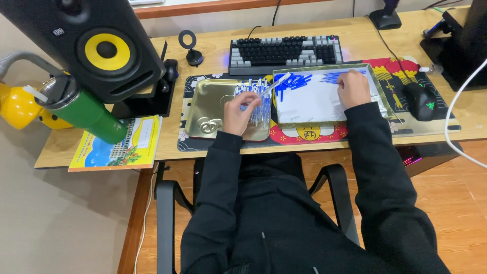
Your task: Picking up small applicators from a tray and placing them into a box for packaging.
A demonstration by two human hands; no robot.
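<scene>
Your left hand [237, 112] is raised over the gold tin tray [210, 104], fingers pinched on one clear pen tube [274, 85] that angles up and right toward the white tray [324, 99]. Just beside that hand, a bundle of clear tubes [257, 101] stands at the gold tray's right edge. Your right hand [353, 87] rests on the white tray, fingers curled down into the far-right pile of blue pieces [337, 76] (can't tell if it grips any). A second blue pile [291, 81] lies at the tray's far left. Keyboard [285, 52] sits beyond both trays.
</scene>
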